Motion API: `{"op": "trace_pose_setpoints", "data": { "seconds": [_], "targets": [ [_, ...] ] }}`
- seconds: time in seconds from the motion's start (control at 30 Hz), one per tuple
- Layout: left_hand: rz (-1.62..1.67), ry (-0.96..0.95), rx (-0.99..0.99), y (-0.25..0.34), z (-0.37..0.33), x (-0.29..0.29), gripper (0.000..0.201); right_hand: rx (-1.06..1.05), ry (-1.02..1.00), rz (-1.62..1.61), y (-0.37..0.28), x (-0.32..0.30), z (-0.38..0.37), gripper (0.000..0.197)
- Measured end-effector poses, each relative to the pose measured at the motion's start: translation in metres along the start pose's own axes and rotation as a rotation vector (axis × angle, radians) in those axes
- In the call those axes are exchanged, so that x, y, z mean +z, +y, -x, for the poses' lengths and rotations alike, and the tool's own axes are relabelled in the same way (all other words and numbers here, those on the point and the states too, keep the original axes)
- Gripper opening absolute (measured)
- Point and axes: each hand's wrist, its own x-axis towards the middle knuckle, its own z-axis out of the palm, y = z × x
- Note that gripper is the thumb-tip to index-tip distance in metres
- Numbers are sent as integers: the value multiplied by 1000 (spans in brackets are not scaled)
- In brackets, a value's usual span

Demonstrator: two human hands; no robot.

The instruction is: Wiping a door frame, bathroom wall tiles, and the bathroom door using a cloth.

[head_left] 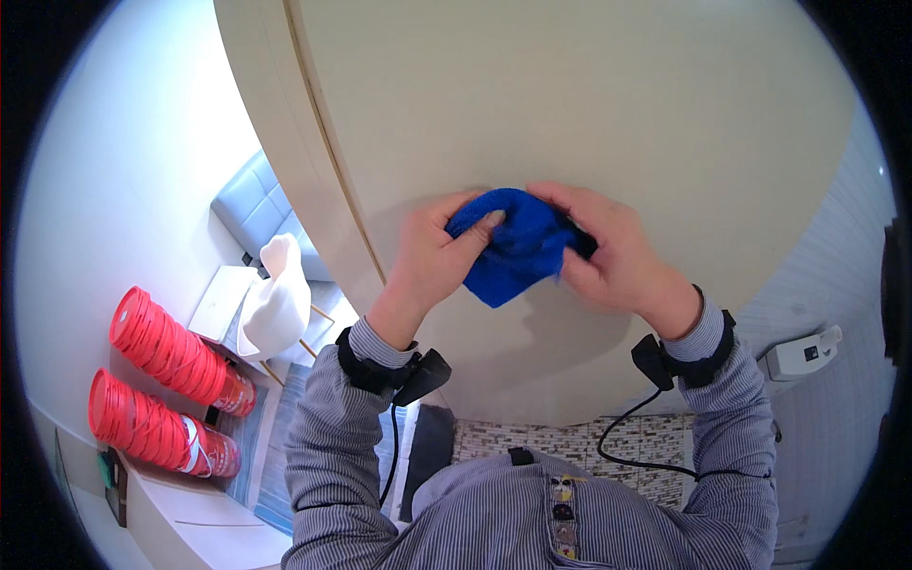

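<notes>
A bunched blue cloth (521,249) hangs between my two hands, in front of a large cream-coloured door panel (570,104). My left hand (439,249) grips its left side, thumb laid over the fabric and the other fingers behind it. On the other side my right hand (613,249) pinches the cloth's right edge between fingers and thumb. One corner of the cloth droops below the hands. Some fingers of both hands are hidden by the cloth.
At the left stand two stacks of red buckets (176,347), near a white chair (277,299) and a light-blue padded seat (256,199). A white wall-mounted holder (804,355) is at the right. Patterned mosaic flooring (560,445) shows below the panel. Black cables run from both wrist straps.
</notes>
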Motion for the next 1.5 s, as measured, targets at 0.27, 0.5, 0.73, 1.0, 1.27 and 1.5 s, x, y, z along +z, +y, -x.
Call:
{"op": "trace_pose_setpoints", "data": {
  "seconds": [0.27, 0.5, 0.73, 1.0, 1.27, 1.5],
  "targets": [
    [-536, 367, 482, 20, 29, -1, 15, 329, 67, -126, 2, -10, -20, 24],
    [-863, 41, 831, -6, 21, 31, 23, 145, 42, 134, -3, -11, -40, 26],
    [-980, 150, 865, -52, -3, 26, 42, -374, 158, 405, -6, 19, -10, 34],
    [-1033, 214, 830, -51, -29, 11, 57, -281, 122, 633, 21, 22, -32, 45],
    [-1024, 375, 755, -44, -40, -20, 70, -287, 203, 708, 24, 50, -78, 52],
    [-1084, 370, 609, -104, 6, -41, 75, -309, -70, 649, 16, 97, -68, 54]
  ]
}}
